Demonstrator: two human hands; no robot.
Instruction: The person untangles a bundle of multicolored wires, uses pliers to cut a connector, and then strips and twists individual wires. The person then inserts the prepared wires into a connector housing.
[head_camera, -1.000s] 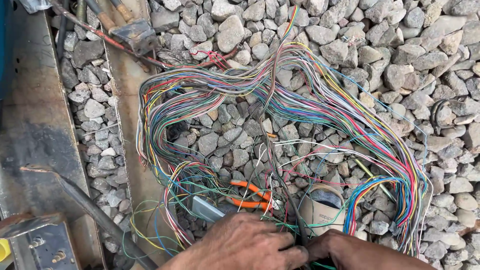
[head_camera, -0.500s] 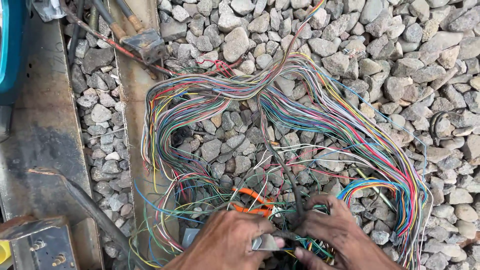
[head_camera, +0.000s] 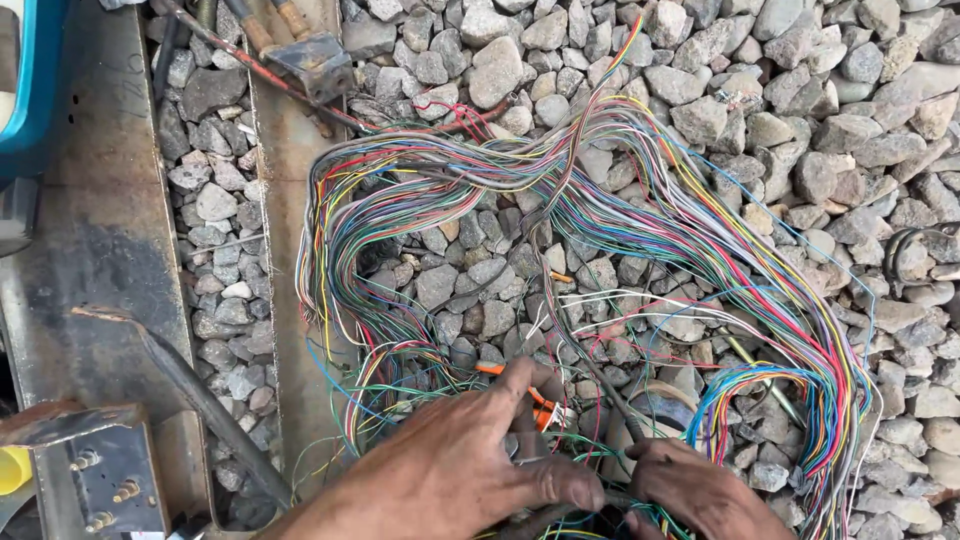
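Both hands have slid forward since a second ago; left hand (head_camera: 455, 470) covers the orange-handled pliers (head_camera: 520, 390), its grip unclear; right hand (head_camera: 695, 490) pinches the multicoloured wire bundle (head_camera: 640, 190).

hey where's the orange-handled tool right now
In the head view it lies low and centre: the orange-handled tool sits on the gravel among the coloured wires, partly under the left hand.

We've got smooth, glossy plastic-coated wires (head_camera: 600, 190) lying on rough matt grey stones (head_camera: 800, 90), next to rusty, pitted metal plates (head_camera: 100, 250) and orange plastic tool handles (head_camera: 535, 400).
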